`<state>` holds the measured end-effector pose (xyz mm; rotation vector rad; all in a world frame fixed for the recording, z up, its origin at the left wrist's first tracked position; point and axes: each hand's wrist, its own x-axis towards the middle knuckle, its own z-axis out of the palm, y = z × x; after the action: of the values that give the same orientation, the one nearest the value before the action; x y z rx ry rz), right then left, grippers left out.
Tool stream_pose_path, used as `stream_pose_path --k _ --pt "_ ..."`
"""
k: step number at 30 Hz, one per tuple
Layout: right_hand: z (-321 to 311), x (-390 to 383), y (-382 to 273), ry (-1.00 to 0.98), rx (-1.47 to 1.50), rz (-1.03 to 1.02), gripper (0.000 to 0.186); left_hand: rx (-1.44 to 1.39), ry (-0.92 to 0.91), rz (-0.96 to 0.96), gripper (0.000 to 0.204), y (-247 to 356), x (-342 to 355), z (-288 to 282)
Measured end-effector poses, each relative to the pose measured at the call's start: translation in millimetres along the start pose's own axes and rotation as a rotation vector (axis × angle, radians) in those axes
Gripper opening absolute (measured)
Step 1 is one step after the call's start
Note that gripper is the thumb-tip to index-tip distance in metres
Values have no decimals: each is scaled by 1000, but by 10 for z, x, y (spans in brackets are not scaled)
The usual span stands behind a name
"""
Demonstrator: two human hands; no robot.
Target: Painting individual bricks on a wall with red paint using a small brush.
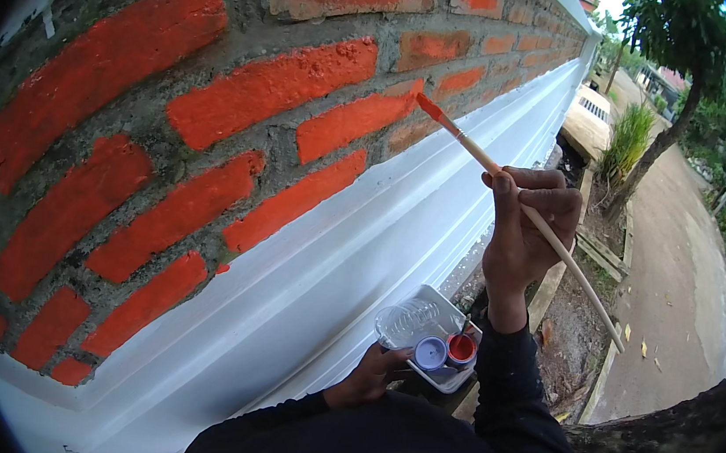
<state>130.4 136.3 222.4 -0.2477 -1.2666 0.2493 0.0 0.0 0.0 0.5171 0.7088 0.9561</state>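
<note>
My right hand (533, 222) pinches a long-handled paintbrush (477, 153) partway along its pale wooden handle. The red-coated bristles touch, or nearly touch, the right end of an orange-red painted brick (356, 121). Low down, my left hand (372, 376) grips the left side of a white tray (449, 385); its fingertips are partly hidden. In this tray sit a cup of red paint (462, 347), a cup with pale lilac contents (430, 353) and a clear plastic bottle (411, 318) lying tilted. A thin dark stick stands in the red cup.
Brick wall with grey mortar (278, 151) fills the left; nearer bricks are red, farther ones duller or patchy. Beneath it runs a white ledge (325, 249). To the right are a planting strip (575, 355), a leaning tree trunk (654, 155), a thick dark branch (668, 435) and a path (687, 261).
</note>
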Motion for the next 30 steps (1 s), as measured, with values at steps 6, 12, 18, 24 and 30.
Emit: stream_pose_path --k 6,12,18,24,30 --pt "58 -78 -14 18 -12 4 23 28 32 9 71 54 -71 -176" --pt "59 -75 -55 -110 57 -40 24 42 22 -17 73 12 -40 -227" --pt "187 67 -45 -62 -29 -45 24 20 11 26 72 59 -81 -114" --pt "141 128 -94 41 58 -62 24 8 5 16 71 2 -35 -141" --pt "191 88 -145 -97 50 -139 24 -23 12 2 69 -68 20 -191"
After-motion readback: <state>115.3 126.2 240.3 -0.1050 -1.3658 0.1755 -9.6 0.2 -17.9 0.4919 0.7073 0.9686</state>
